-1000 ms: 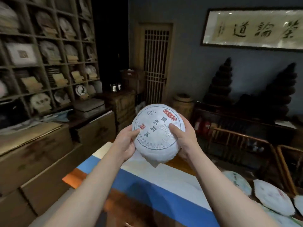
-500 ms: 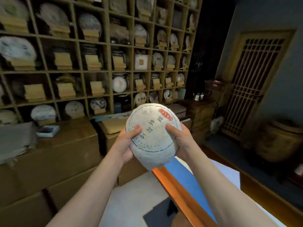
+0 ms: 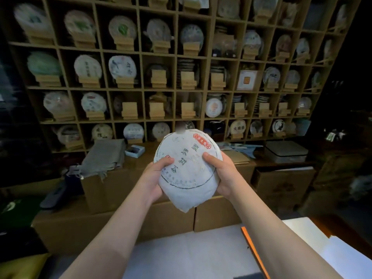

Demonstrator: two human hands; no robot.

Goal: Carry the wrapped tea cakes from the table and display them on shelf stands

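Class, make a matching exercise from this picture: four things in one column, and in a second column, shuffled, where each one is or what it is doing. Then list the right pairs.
Things
1. wrapped tea cake
2. small blue box
3. grey cloth
4. left hand

Places or states
A. lies folded on the cardboard boxes, left of the small blue box
B. held up in front of the shelf
C. grips the tea cake's left edge
D. sits on the boxes just below the shelf

Pairs: 1-B, 2-D, 3-A, 4-C
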